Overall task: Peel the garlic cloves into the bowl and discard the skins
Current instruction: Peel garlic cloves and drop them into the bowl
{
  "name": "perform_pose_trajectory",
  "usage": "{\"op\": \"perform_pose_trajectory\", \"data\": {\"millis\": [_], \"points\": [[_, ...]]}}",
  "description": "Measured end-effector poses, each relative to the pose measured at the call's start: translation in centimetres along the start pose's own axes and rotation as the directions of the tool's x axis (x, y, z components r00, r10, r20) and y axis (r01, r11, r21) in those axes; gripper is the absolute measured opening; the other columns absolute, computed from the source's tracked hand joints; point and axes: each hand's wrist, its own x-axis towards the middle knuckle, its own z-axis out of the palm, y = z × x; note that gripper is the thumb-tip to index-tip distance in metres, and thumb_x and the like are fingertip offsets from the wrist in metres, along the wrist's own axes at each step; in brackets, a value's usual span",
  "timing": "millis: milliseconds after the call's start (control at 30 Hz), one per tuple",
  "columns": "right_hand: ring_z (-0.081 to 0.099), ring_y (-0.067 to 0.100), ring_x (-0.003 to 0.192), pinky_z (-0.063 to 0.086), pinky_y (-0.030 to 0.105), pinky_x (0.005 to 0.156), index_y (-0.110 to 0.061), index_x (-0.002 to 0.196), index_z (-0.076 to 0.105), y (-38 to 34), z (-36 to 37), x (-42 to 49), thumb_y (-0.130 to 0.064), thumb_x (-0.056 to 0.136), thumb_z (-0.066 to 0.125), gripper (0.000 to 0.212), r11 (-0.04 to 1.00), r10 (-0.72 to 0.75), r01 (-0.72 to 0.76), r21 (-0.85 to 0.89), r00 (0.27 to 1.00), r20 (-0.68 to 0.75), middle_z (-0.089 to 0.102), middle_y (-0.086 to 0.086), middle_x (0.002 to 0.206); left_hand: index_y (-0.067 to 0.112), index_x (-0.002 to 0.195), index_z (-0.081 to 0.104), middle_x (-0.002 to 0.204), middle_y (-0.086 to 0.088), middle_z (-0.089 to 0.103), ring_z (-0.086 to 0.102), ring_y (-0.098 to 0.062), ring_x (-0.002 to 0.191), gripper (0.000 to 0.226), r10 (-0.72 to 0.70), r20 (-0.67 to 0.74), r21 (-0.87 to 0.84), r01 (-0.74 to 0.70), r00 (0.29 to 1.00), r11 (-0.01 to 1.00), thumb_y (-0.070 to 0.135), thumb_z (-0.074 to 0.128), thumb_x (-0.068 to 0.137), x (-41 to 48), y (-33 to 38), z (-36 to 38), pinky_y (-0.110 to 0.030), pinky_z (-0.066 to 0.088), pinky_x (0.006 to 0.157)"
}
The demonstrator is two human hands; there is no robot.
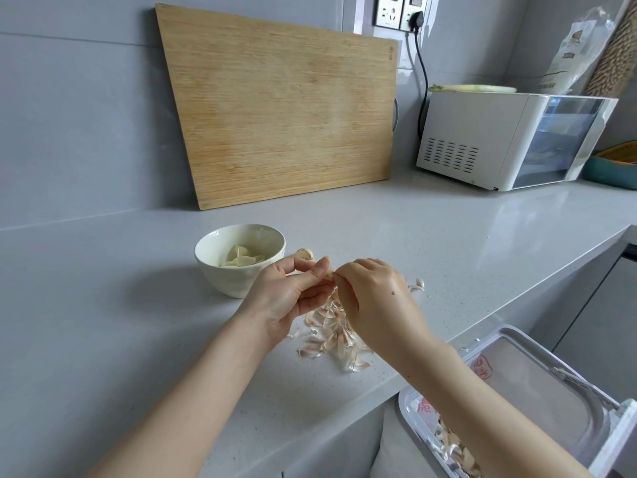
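Above the grey counter [103, 305], just right of the white bowl [206, 251], both forearms reach in and the hands meet. Left hand [293, 293]: palm turned inward, fingers curled, thumb and forefinger pinching a garlic clove [330, 275]. Right hand [375, 298]: back uppermost, fingertips pinched on the clove's exposed end. Clove pale, mostly hidden; its long axis cannot be determined. Peeled cloves [241, 258] lie in the bowl. Loose skins [331, 336] are heaped beneath the hands; more lie in the bin [510, 331] below the counter edge.

Red print on bin liner [524, 381], board stamp [391, 53], both illegible
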Motion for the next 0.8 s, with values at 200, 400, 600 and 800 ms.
{"op": "perform_pose_trajectory", "data": {"millis": [200,400,600,800], "points": [[0.037,0.016,0.050,0.035,0.026,0.046,-0.007,0.057,0.049,-0.2,-0.1,0.0,-0.012,0.082,0.047,0.025,0.999,-0.013,0.015,0.036,0.999,-0.050,0.045,0.000,0.052,0.006,0.076,0.057,0.060,-0.001,0.065,0.060,-0.008,0.052,0.015,-0.052,0.054,-0.046,0.054,0.997,0.997,0.018,0.067,0.072,-0.1,0.1,0.1,-0.017,0.050,0.050],[0.039,0.018,0.053,0.034,0.026,0.048,-0.006,0.056,0.050,-0.5,0.0,0.3,-0.005,0.074,0.057,0.019,0.999,0.031,-0.030,0.019,0.996,-0.084,0.046,0.001,0.053,0.006,0.080,0.057,0.062,-0.002,0.066,0.060,-0.008,0.054,0.017,-0.063,0.095,-0.072,0.070,0.994,0.995,0.018,0.065,0.071,-0.2,0.6,0.0,-0.017,0.051,0.052],[0.040,0.015,0.052,0.028,0.016,0.050,-0.006,0.059,0.055,0.8,-1.3,1.4,-0.008,0.071,0.055,0.013,0.986,0.162,-0.156,0.057,0.981,-0.106,0.047,-0.003,0.054,0.003,0.082,0.060,0.063,-0.006,0.066,0.062,-0.013,0.053,0.016,-0.071,0.116,-0.086,0.081,0.991,0.993,0.012,0.065,0.070,-0.4,0.8,-0.1,-0.019,0.051,0.049],[0.048,0.019,0.051,0.037,0.030,0.049,-0.009,0.059,0.057,1.6,-1.9,0.8,-0.011,0.081,0.057,0.022,0.953,0.298,-0.302,0.024,0.949,0.105,0.053,0.000,0.054,0.001,0.094,0.062,0.080,-0.015,0.070,0.069,-0.019,0.070,0.013,-0.039,0.170,-0.179,0.069,0.985,0.981,-0.001,0.054,0.084,-0.4,0.9,-0.2,-0.025,0.057,0.063]]}}
